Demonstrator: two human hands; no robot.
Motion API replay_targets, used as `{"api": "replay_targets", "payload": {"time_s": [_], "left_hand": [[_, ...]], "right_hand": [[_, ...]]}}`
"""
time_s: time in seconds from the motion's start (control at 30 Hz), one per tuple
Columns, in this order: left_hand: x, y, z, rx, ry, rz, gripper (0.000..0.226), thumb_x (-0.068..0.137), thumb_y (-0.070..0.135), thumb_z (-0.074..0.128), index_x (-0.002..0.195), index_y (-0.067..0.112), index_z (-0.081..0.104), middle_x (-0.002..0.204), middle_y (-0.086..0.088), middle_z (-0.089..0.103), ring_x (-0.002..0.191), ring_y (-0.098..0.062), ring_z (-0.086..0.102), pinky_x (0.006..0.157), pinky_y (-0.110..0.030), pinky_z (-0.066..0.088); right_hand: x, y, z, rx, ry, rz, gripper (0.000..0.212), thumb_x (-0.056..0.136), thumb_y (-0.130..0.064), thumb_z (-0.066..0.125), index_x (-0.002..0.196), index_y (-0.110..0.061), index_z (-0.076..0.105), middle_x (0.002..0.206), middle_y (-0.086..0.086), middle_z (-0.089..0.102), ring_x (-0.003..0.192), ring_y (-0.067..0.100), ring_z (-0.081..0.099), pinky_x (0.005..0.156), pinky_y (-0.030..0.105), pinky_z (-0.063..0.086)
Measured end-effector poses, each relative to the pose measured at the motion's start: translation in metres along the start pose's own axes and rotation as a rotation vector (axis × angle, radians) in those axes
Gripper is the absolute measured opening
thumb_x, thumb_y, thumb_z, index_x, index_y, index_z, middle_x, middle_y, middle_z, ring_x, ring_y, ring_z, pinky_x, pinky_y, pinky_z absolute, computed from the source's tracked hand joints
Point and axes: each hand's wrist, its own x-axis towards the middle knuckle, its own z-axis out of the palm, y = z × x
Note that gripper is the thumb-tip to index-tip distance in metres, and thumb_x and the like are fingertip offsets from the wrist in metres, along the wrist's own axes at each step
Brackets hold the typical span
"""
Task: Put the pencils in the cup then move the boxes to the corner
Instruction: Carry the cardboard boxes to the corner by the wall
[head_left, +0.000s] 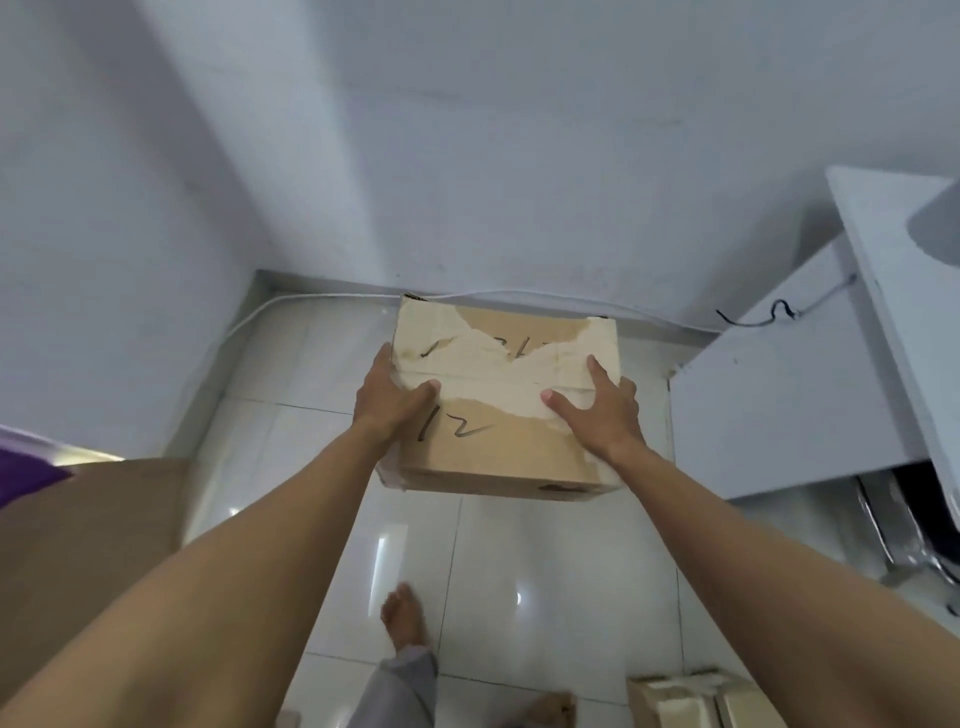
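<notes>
A brown cardboard box (509, 457), its top torn pale and marked "12" in black pen, is held out in front of me above the white tiled floor. My left hand (387, 402) grips its left side with the thumb on top. My right hand (600, 413) lies spread on the top near the right edge. The box is close to the wall, near the room corner (260, 275) at the left. A second cardboard box (691, 701) sits on the floor at the bottom right. No pencils or cup are in view.
A white desk (779, 405) stands at the right with a black cable on it. A white cable (322, 297) runs along the skirting. A brown surface (88, 545) lies at the left. My bare feet (402, 618) are on the tiles below.
</notes>
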Motion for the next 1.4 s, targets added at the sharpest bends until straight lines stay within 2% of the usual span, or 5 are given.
{"api": "replay_targets", "payload": {"time_s": [0.1, 0.27, 0.5, 0.67, 1.4], "left_hand": [[-0.003, 0.004, -0.046, -0.020, 0.062, -0.013, 0.070, 0.080, 0.039, 0.068, 0.141, 0.026, 0.036, 0.139, -0.002, 0.052, 0.122, -0.029, 0.051, 0.092, -0.037, 0.042], [0.005, 0.002, -0.121, -0.062, 0.134, -0.051, 0.067, 0.086, 0.030, 0.067, 0.143, 0.016, 0.035, 0.143, -0.006, 0.047, 0.127, -0.029, 0.047, 0.096, -0.037, 0.041], [0.043, -0.031, -0.211, -0.148, 0.200, -0.126, 0.058, 0.082, 0.030, 0.068, 0.134, 0.022, 0.043, 0.131, -0.001, 0.057, 0.117, -0.027, 0.054, 0.089, -0.033, 0.043], [0.072, -0.062, -0.250, -0.204, 0.226, -0.194, 0.061, 0.080, 0.031, 0.069, 0.135, 0.023, 0.042, 0.130, -0.002, 0.057, 0.117, -0.028, 0.055, 0.095, -0.039, 0.046], [0.236, -0.090, -0.205, -0.396, 0.456, -0.458, 0.072, 0.081, 0.026, 0.071, 0.139, 0.017, 0.028, 0.117, 0.000, 0.049, 0.111, -0.027, 0.052, 0.092, -0.040, 0.044]], "right_hand": [[-0.005, -0.047, 0.005, -0.030, -0.055, -0.055, 0.091, 0.079, -0.067, 0.060, 0.152, -0.036, 0.016, 0.152, 0.008, 0.018, 0.137, 0.035, 0.032, 0.109, 0.049, 0.034], [-0.012, -0.126, 0.028, -0.083, -0.105, -0.113, 0.090, 0.079, -0.066, 0.060, 0.152, -0.036, 0.017, 0.151, 0.009, 0.020, 0.137, 0.035, 0.032, 0.108, 0.047, 0.034], [-0.006, -0.220, 0.089, -0.141, -0.162, -0.152, 0.092, 0.078, -0.067, 0.061, 0.152, -0.036, 0.017, 0.150, 0.010, 0.021, 0.136, 0.036, 0.034, 0.109, 0.049, 0.034], [0.011, -0.267, 0.134, -0.176, -0.221, -0.177, 0.092, 0.078, -0.064, 0.064, 0.152, -0.035, 0.018, 0.150, 0.011, 0.020, 0.136, 0.036, 0.034, 0.111, 0.048, 0.034], [0.229, -0.353, 0.223, -0.350, -0.412, -0.299, 0.095, 0.067, -0.059, 0.075, 0.145, -0.042, 0.023, 0.150, 0.008, 0.021, 0.133, 0.034, 0.037, 0.107, 0.052, 0.038]]}}
